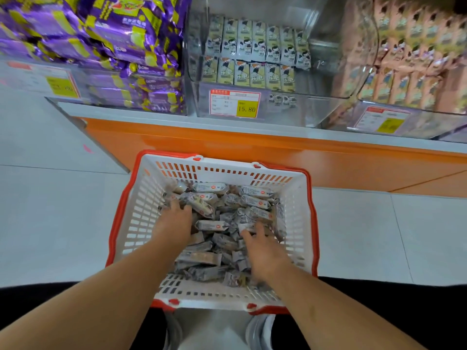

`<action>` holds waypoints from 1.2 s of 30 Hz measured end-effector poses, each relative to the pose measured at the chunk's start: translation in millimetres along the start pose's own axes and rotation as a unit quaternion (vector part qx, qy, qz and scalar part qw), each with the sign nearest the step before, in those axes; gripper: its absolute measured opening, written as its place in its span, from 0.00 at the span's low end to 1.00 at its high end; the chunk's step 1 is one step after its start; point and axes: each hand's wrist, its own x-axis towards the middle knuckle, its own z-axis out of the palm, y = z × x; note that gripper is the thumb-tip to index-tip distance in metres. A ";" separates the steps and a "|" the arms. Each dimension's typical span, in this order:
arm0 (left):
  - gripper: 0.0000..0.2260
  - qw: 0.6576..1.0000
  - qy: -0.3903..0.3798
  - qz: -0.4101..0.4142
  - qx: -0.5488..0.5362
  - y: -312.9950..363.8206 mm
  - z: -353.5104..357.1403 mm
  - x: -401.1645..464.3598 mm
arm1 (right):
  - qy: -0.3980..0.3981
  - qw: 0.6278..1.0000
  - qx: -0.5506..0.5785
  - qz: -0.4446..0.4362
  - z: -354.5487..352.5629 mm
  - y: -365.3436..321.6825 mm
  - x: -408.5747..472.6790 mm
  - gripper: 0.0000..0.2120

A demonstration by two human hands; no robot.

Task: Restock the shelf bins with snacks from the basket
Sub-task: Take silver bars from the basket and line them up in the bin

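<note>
A white slotted plastic basket with a red rim [141,213] is filled with small crinkled grey foil snack packets [214,226]. Both the left hand [174,221] and the right hand [265,248] are laid palm-down on the packets inside this basket; whether anything is gripped cannot be told.

Bright, even overhead light, no hard shadows on the floor [63,198]. Glare streaks on the clear bins [326,54] and soft sheen on the orange shelf base [227,145]. Wide-angle bend at edges; top corners smeared w/ blur, esp. purple packs [83,34]. Centre reasonably sharp.
</note>
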 end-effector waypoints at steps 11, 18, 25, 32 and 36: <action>0.11 0.999 0.032 0.028 0.029 -17.6 -7.7 -3.3 | -0.013 0.998 0.035 -0.040 -24.0 18.3 -4.6 0.47; 0.08 0.996 -0.002 0.080 -0.044 -3.6 -42.0 -16.0 | -0.015 0.988 0.146 -0.052 -65.4 20.6 -22.0 0.29; 0.19 0.933 0.000 0.137 -0.334 12.3 -121.4 -61.8 | 0.009 0.961 0.232 -0.152 -170.0 16.8 -87.8 0.24; 0.42 0.802 -0.004 0.093 -0.591 15.4 -203.2 -100.1 | 0.076 0.875 0.371 -0.300 -258.2 55.1 -173.1 0.25; 0.43 0.744 -0.080 0.165 -0.642 11.8 -252.3 -125.1 | 0.088 0.811 0.438 -0.377 -284.9 67.1 -185.1 0.28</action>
